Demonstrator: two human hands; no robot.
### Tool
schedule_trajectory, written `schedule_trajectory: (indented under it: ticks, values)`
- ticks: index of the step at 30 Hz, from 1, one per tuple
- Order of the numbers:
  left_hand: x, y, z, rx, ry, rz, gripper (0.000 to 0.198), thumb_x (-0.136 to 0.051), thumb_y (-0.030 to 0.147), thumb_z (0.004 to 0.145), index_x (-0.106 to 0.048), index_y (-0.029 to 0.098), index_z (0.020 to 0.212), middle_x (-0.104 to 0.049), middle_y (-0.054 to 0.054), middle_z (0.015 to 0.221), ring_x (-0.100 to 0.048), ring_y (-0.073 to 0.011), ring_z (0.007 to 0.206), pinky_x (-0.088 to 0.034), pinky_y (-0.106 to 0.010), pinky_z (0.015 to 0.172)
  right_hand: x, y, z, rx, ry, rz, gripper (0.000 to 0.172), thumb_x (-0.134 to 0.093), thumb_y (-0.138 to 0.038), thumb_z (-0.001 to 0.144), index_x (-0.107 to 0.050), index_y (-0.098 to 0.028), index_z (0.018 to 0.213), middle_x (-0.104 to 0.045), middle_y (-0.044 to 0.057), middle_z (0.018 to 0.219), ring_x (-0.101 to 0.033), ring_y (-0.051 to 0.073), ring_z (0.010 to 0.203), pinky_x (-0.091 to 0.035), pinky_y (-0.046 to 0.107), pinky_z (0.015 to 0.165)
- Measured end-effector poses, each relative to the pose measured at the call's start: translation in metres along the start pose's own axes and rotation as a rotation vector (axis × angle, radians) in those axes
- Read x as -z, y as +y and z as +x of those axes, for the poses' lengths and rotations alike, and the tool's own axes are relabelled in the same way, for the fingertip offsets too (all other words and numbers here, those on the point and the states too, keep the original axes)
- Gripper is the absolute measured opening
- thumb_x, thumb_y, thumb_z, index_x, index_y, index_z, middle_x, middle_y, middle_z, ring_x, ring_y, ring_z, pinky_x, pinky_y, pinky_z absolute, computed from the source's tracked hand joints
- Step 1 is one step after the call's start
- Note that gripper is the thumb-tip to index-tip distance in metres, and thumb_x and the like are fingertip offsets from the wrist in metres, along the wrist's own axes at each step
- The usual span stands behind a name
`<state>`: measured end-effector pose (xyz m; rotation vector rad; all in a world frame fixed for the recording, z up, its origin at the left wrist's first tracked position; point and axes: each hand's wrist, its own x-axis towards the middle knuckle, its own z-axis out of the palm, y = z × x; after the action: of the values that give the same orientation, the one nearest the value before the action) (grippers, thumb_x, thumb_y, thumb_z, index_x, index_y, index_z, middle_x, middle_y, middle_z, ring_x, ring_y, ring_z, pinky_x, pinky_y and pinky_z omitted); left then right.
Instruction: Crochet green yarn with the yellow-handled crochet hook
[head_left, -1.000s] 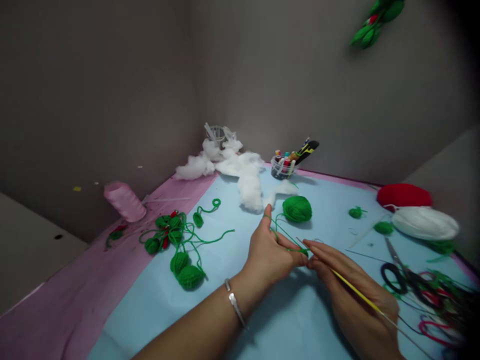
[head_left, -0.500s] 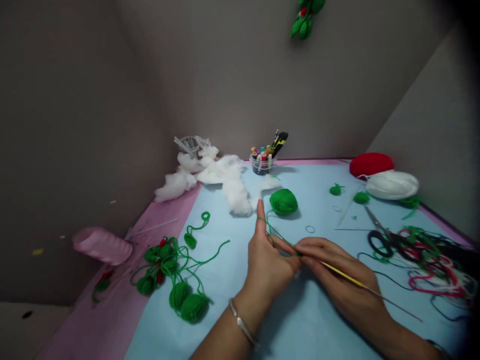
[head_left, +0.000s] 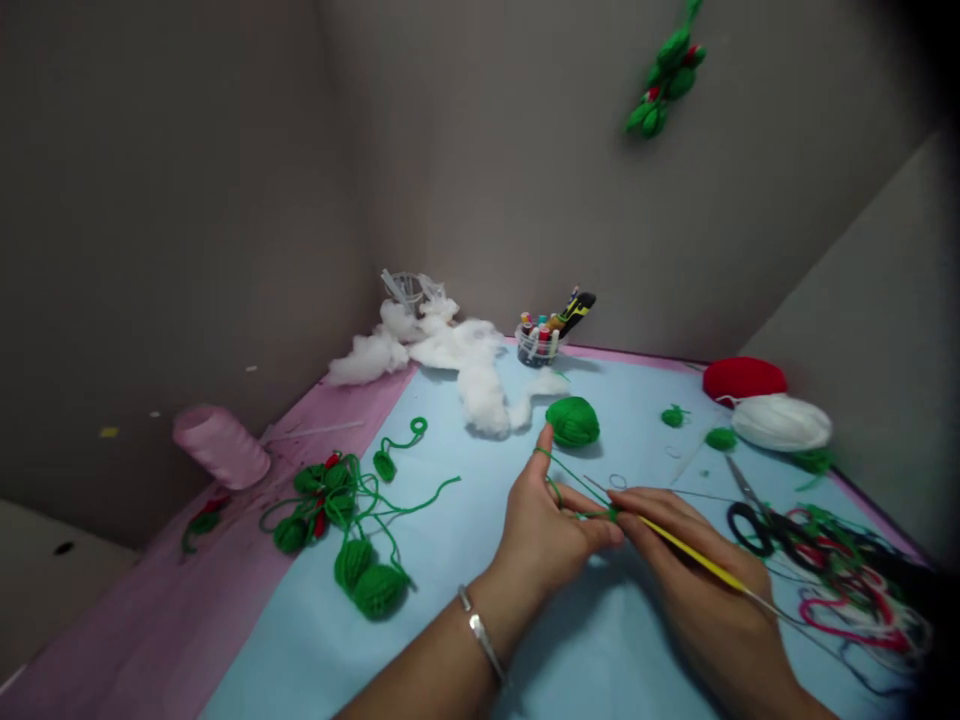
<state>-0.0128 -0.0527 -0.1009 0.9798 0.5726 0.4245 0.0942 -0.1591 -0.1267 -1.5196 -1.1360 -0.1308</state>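
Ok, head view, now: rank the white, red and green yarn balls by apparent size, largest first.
1. Unsure between the white yarn ball and the red yarn ball: they look similar, and the white partly hides the red.
2. The green yarn ball, smallest, despite sitting nearer the camera.

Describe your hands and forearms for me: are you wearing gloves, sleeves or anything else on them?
The left hand and right hand are both bare, without gloves, and no sleeve shows on the forearms in view. The left wrist wears a slim silver bangle. No jewellery shows on the right wrist, as far as it is in frame.
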Motion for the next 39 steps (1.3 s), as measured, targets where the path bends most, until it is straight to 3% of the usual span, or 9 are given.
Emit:
schedule_trajectory:
  ticks: [5,8,10,19,23,29,31,35,39]
  values:
    - [-0.004,-0.01,0.001,0.042,-0.037,0.055,0.138,-0.095,0.025,0.043,-0.021,0.015,0.158,-0.064,0.007,0.061,-0.056,-0.011,0.054,-0.046,-0.024,0.061,0.02,0.004,-0.006,0.044,-0.093,-0.075,0.012,-0.069,-0.025,0.086,-0.078,-0.032,0.09,-0.076,-0.003,0.09,-0.073,0.011,0.078,-0.056,0.011,0.076]
    - [-0.005,-0.008,0.002,0.004,0.011,0.127,0.054,-0.079,0.037,0.072,-0.068,0.01,0.119,-0.071,-0.004,0.079,-0.054,-0.0083,0.056,-0.041,-0.023,0.058,0.026,0.01,-0.013,-0.018,-0.026,-0.028,0.012,-0.071,-0.025,0.083,-0.079,-0.031,0.09,-0.077,-0.003,0.088,-0.074,0.011,0.077,-0.055,0.011,0.078]
    - [-0.005,-0.005,0.002,-0.015,0.039,0.151,0.027,-0.068,0.037,0.081,-0.071,0.01,0.077,-0.073,-0.01,0.098,-0.053,-0.007,0.059,-0.038,-0.023,0.058,0.029,0.012,-0.016,-0.059,-0.006,0.017,0.014,-0.073,-0.025,0.082,-0.08,-0.032,0.092,-0.077,-0.002,0.09,-0.074,0.012,0.079,-0.055,0.011,0.078]
    - [-0.004,-0.003,-0.001,0.059,-0.014,-0.116,0.041,-0.072,0.055,0.074,-0.065,0.015,0.072,-0.048,0.005,0.053,-0.041,-0.0082,0.055,-0.032,-0.022,0.062,0.031,0.006,-0.015,-0.178,-0.082,0.165,0.023,-0.073,-0.022,0.081,-0.08,-0.04,0.094,-0.076,-0.004,0.087,-0.071,0.011,0.066,-0.052,0.011,0.052]
    - [0.006,0.006,0.003,0.081,0.076,0.236,0.041,-0.065,0.055,0.079,-0.069,0.015,0.078,-0.058,-0.002,0.068,-0.048,-0.0136,0.066,-0.036,-0.025,0.064,0.031,0.008,-0.018,-0.206,-0.059,0.138,0.013,-0.073,-0.024,0.081,-0.079,-0.036,0.083,-0.075,-0.003,0.086,-0.073,0.012,0.073,-0.055,0.012,0.062]
    - [0.006,0.021,-0.003,-0.689,0.711,0.693,0.029,-0.078,0.04,0.069,-0.057,0.02,0.068,-0.052,-0.006,0.099,-0.049,-0.0251,0.104,-0.042,-0.042,0.097,0.035,0.018,-0.021,-0.328,0.009,0.095,0.006,-0.074,-0.035,0.083,-0.078,-0.033,0.087,-0.076,0.0,0.095,-0.073,0.013,0.09,-0.055,0.012,0.077]
    - [0.001,0.017,-0.006,-0.674,0.574,0.484,0.027,-0.073,0.04,0.074,-0.053,0.021,0.072,-0.051,-0.007,0.104,-0.052,-0.0237,0.105,-0.048,-0.04,0.09,0.036,0.016,-0.019,-0.323,0.002,0.094,0.008,-0.075,-0.037,0.081,-0.078,-0.033,0.088,-0.076,0.0,0.094,-0.073,0.014,0.091,-0.054,0.011,0.078]
    - [-0.009,-0.002,-0.008,-0.143,0.086,-0.002,0.047,-0.084,0.044,0.063,-0.048,0.02,0.08,-0.058,-0.007,0.101,-0.064,-0.0215,0.09,-0.054,-0.035,0.072,0.037,0.008,-0.017,-0.218,0.014,0.043,0.011,-0.073,-0.033,0.08,-0.078,-0.035,0.089,-0.077,-0.002,0.092,-0.074,0.013,0.085,-0.055,0.011,0.076]
    - [-0.013,-0.016,-0.007,0.103,-0.096,-0.133,0.063,-0.093,0.049,0.047,-0.049,0.018,0.079,-0.064,-0.003,0.085,-0.064,-0.0146,0.068,-0.05,-0.028,0.062,0.039,0.01,-0.021,-0.24,-0.056,0.11,0.014,-0.073,-0.033,0.082,-0.079,-0.035,0.095,-0.077,0.0,0.094,-0.075,0.016,0.081,-0.059,0.016,0.07]
